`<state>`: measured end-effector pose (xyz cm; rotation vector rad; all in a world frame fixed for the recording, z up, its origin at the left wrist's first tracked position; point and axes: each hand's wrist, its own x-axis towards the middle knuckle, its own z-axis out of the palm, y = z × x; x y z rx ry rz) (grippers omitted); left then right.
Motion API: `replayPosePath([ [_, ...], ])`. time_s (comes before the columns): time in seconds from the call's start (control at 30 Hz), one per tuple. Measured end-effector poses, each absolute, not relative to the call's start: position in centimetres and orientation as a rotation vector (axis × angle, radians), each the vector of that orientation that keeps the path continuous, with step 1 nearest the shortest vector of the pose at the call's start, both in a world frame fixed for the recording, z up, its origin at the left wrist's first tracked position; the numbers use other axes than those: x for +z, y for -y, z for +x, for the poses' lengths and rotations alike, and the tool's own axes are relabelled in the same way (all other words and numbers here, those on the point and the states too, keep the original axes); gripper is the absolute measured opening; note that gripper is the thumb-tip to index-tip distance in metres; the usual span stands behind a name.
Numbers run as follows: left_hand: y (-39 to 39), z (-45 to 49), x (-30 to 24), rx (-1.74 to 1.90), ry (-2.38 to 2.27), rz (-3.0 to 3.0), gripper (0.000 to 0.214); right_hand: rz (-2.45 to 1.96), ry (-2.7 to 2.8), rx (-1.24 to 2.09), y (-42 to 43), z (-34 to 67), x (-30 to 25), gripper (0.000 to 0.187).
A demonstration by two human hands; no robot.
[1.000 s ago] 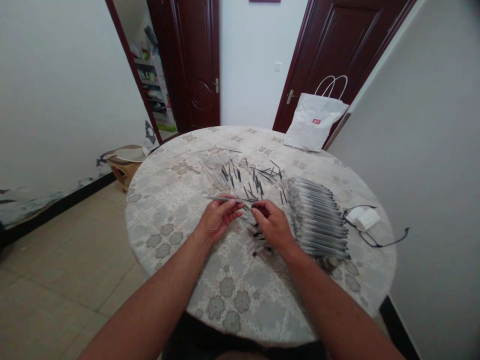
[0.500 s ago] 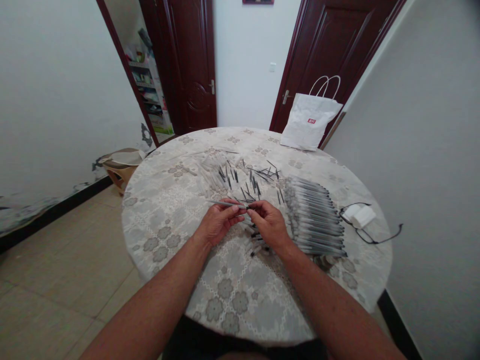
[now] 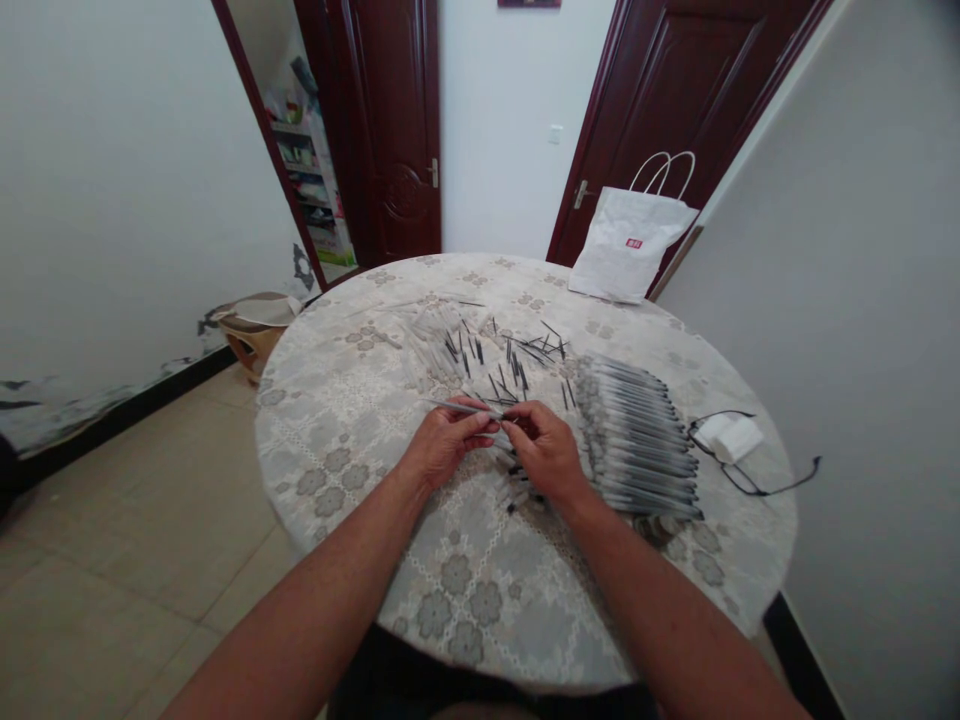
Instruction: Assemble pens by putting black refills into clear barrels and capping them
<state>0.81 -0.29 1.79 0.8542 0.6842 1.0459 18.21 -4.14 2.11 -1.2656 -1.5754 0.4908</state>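
My left hand [image 3: 451, 440] is closed around a thin grey pen [image 3: 457, 406], which lies nearly level and points left past the fingers. At the pen's right end, the thumb and fingers of my right hand [image 3: 541, 445] are pinched together. Whatever small part sits in that pinch is mostly hidden. Black pen parts [image 3: 517, 370] and clear pen tubes [image 3: 424, 350] lie scattered just beyond my hands. Several short clear and black pieces [image 3: 517, 490] rest under my right wrist. To the right lies a dense row of pens [image 3: 645, 435], side by side.
The round table wears a floral cloth [image 3: 330, 400]. Black-framed glasses [image 3: 739, 480] and a folded white tissue [image 3: 731, 437] lie at its right. A white paper bag [image 3: 630, 245] stands at the back right. A stool [image 3: 255, 330] is left of the table.
The view has shifted slightly, so everything sits a little farther right. The dark piece seen at my right fingertips is now hardly visible. Both hands stay together at the pen.
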Motion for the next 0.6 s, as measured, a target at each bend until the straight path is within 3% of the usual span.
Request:
replayPosePath([
  [0.17,0.41,0.79,1.80,1.052,-0.663,0.835,0.034,-1.268,1.610,0.447,4.47,18.21,2.50,0.017],
  [0.4,0.62,0.99,1.57,1.030,-0.647,0.898,0.034,-1.359,1.670,0.542,4.76,18.41,2.87,0.042],
  [0.6,0.59,0.96,1.60,1.058,-0.653,0.878,0.035,-1.332,1.650,0.465,4.96,18.36,2.67,0.025],
])
